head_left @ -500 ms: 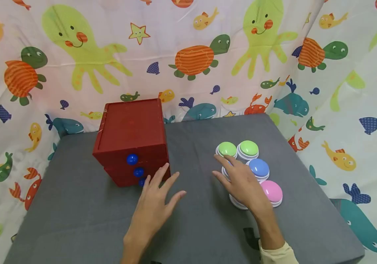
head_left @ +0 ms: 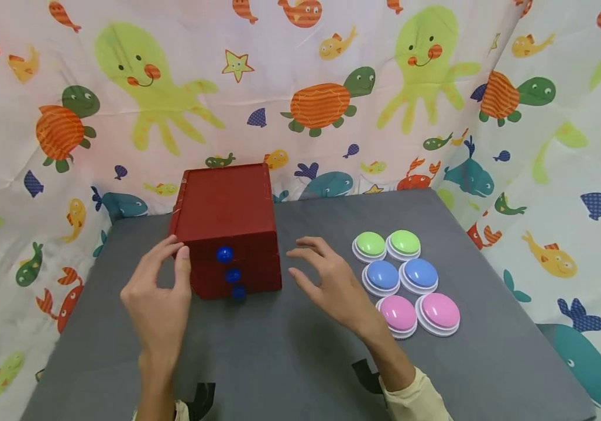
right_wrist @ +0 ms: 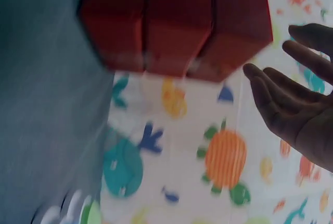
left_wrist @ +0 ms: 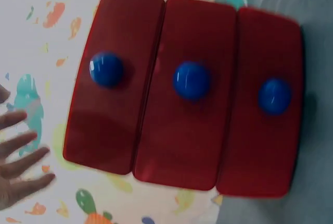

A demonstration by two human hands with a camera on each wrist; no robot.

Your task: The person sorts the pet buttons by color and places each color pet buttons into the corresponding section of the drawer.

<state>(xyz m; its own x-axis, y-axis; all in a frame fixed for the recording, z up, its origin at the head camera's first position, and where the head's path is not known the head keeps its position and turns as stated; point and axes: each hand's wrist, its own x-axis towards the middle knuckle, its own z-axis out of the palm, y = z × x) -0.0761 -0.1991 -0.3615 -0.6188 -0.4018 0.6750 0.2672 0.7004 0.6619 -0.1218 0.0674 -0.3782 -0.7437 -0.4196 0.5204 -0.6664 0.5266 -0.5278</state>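
A red box of three stacked drawers (head_left: pixel 226 199) stands on the grey table, each drawer front bearing a round blue knob (left_wrist: pixel 191 81). In the head view, my left hand (head_left: pixel 160 298) is raised before the box's left front corner, thumb and fingers apart with nothing between them. My right hand (head_left: pixel 334 283) hovers in front of the box's right side, fingers loosely bent and holding nothing. Spread fingers (left_wrist: pixel 23 169) appear at the left edge of the left wrist view. The right wrist view shows the right hand (right_wrist: pixel 296 104) away from the box's side.
On the table's right lie several round push lights in white rims: two green (head_left: pixel 404 241), two blue (head_left: pixel 420 273) and two pink (head_left: pixel 439 310). A curtain (head_left: pixel 274 64) printed with sea animals hangs behind and beside the grey table (head_left: pixel 258 368).
My left hand has moved left, from before the knobs to the box's left front corner. My right hand has moved left, off the push lights and toward the box. The head view has shifted slightly.
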